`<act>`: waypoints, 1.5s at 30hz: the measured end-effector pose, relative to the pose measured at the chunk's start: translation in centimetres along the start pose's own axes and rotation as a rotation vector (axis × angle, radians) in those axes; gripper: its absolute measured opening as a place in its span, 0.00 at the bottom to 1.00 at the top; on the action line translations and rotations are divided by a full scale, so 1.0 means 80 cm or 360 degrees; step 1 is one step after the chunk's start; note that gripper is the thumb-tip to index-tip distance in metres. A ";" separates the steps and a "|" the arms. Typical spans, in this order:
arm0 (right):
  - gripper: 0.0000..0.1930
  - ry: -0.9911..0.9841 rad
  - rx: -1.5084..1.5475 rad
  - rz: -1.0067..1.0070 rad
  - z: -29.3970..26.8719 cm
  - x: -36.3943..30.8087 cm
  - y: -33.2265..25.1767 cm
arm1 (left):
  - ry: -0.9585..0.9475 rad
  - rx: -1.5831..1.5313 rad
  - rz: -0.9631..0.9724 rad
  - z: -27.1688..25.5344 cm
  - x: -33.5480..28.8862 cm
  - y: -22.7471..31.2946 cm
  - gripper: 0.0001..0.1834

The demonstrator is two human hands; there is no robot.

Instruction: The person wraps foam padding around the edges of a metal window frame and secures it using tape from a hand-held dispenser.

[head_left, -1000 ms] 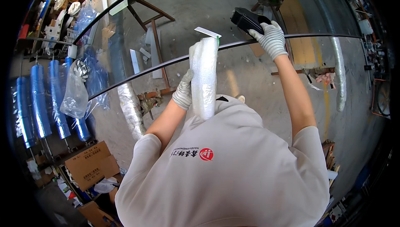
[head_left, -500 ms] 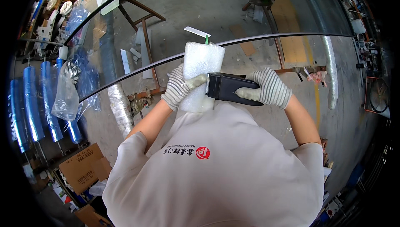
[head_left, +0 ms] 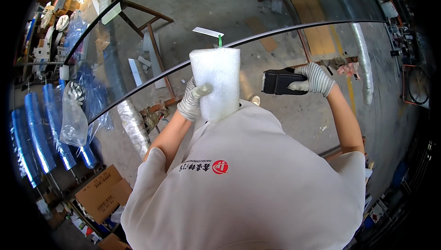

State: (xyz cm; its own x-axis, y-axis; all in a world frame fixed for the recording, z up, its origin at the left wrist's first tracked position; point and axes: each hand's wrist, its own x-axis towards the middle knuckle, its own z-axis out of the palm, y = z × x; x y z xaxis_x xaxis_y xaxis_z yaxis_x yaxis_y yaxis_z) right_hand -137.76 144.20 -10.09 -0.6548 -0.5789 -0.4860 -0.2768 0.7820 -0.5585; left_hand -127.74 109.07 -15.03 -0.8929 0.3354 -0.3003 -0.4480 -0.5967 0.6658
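A bundle wrapped in white, cloudy foam or bubble wrap [head_left: 220,82] stands against my front. My left hand [head_left: 190,103], in a grey-striped work glove, grips its left side with the thumb across the near face. What is inside the wrap cannot be made out. To the right, my right hand [head_left: 314,80], gloved the same way, is closed round a black boxy handheld thing [head_left: 277,82] with a pale edge at its left end. That thing is apart from the bundle. Just past the bundle's far end, a green strip [head_left: 220,41] meets a white tag [head_left: 208,32].
A large dark-edged glass pane [head_left: 275,30] spans the space in front of me. Brown trestle legs [head_left: 155,50] show through it. On the left are blue film rolls [head_left: 39,133], a clear plastic bag [head_left: 73,121] and a cardboard box [head_left: 103,192]. A foil-like wrapped tube [head_left: 133,123] lies nearer.
My right hand has drawn the black thing away from the bundle, to the right and slightly up. My left hand still holds the bundle, its thumb no longer beside the black thing.
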 end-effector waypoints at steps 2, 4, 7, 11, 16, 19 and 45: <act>0.28 0.0036 -0.0065 0.0052 0.010 0.012 -0.021 | -0.0033 -0.0048 -0.0041 0.005 0.013 -0.006 0.35; 0.29 0.0143 -0.0091 0.0077 0.020 0.027 -0.055 | 0.0027 0.0017 -0.0011 0.022 0.029 -0.010 0.34; 0.26 0.0394 -0.0492 0.0107 0.032 0.028 -0.106 | 0.0110 0.0181 0.0095 0.028 0.046 -0.013 0.32; 0.27 0.0537 -0.0418 0.0237 0.034 0.014 -0.126 | 0.0938 0.1687 0.0476 -0.045 0.091 -0.056 0.30; 0.27 0.0551 -0.0209 0.0268 0.043 -0.001 -0.130 | 0.0358 0.0403 0.0124 -0.020 0.061 -0.045 0.35; 0.27 0.0590 -0.0251 0.0096 0.051 -0.013 -0.126 | 0.0187 0.0169 0.0020 0.013 0.042 -0.034 0.41; 0.26 0.0383 -0.0398 -0.0266 0.120 -0.078 -0.096 | 0.1185 0.1387 0.0447 0.111 -0.075 -0.155 0.31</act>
State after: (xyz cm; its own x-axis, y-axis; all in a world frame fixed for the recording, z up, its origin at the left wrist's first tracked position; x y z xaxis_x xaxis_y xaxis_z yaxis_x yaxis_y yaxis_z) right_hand -124.81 139.58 -9.27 -0.7244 -0.6554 -0.2138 -0.5372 0.7310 -0.4208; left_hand -116.40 120.92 -15.41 -0.8902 -0.4087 -0.2012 -0.3078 0.2142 0.9270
